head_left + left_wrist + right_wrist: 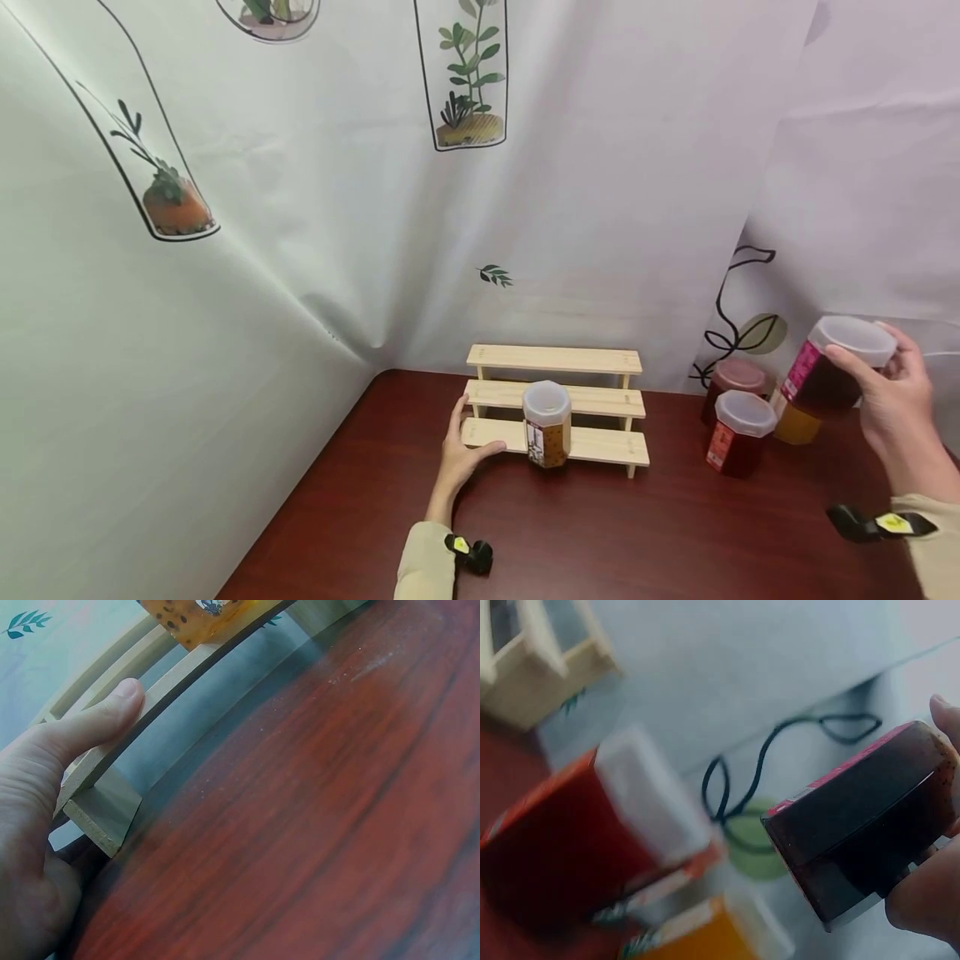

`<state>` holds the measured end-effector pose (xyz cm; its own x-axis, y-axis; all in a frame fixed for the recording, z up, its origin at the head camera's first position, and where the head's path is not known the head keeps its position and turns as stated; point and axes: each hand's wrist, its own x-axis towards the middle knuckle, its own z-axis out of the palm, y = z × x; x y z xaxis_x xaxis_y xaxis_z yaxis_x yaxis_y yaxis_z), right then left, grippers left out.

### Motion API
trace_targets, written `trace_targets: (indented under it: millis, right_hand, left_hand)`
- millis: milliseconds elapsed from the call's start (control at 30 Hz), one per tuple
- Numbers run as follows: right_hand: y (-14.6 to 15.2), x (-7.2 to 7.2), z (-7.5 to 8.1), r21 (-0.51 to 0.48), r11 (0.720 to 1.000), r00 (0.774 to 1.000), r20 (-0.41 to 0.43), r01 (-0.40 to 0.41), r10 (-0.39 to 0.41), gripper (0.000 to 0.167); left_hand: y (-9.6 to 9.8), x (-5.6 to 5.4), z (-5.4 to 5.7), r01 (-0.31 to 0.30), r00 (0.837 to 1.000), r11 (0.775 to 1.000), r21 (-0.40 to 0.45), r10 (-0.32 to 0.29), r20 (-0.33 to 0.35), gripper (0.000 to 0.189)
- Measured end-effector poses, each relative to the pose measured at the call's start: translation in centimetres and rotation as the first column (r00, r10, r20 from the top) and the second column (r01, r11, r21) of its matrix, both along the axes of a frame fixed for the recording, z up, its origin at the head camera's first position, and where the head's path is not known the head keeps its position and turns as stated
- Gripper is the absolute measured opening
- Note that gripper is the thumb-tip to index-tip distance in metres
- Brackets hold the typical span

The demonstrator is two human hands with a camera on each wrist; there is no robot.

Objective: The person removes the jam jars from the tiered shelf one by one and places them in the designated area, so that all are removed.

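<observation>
A three-tier wooden display stand (pixel 555 397) stands against the back curtain. My left hand (pixel 457 460) grips its left end. In the left wrist view the thumb (pixel 112 720) lies along the lowest step, and the other fingers are mostly hidden behind the end. An amber jar (pixel 549 437) with dark seeds and a translucent lid sits on the lowest step, right of that hand. At the far right my right hand (pixel 903 400) holds a dark jar (pixel 825 379) with a pink label, lifted above the table and slightly tilted. The right wrist view shows its dark side.
Below the raised jar stand a red jar (pixel 738 450), another reddish jar (pixel 731 387) behind it and a yellow-orange jar (pixel 797 427). The dark red wooden table (pixel 585 533) meets a printed curtain (pixel 600 208) at the back and left.
</observation>
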<state>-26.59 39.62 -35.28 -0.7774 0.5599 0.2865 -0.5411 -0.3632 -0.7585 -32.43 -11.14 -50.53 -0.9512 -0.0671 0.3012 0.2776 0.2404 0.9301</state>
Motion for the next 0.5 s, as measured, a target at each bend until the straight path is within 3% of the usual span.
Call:
trace_targets:
  millis: [33,100,233,267,333,500]
  right_hand:
    - [1.0,-0.4,-1.3,0.013,1.0,1.0,-0.007,0.001,0.0,0.06]
    - [3.1,-1.1,-3.6,0.042,0.999,0.998,0.056,0.018,-0.021,0.064]
    - [8.4,-3.7,-10.6,0.13,0.991,0.997,0.068,0.018,-0.027,0.071]
    - [8.7,-3.7,-11.3,0.129,0.991,0.995,0.097,0.02,-0.033,0.071]
    - [8.7,-3.5,-12.4,0.156,0.987,0.992,0.114,0.027,-0.045,0.07]
    - [4.2,0.0,-10.7,0.132,0.988,0.958,0.263,0.079,-0.112,0.062]
  left_hand:
    - [0.0,0.0,0.0,-0.002,1.0,1.0,-0.002,0.002,0.004,0.106]
    - [-0.1,0.0,-0.1,-0.003,1.0,1.0,-0.003,0.003,-0.002,0.106]
    - [-0.1,0.0,-0.2,-0.006,1.0,1.0,-0.012,0.006,-0.009,0.106]
    - [-0.1,0.0,-0.3,-0.007,1.0,1.0,-0.016,0.007,-0.014,0.106]
    - [-0.1,0.0,-0.2,-0.009,1.0,1.0,-0.015,0.009,-0.012,0.107]
    - [-0.1,-0.1,-0.2,-0.004,1.0,1.0,-0.023,0.004,-0.008,0.106]
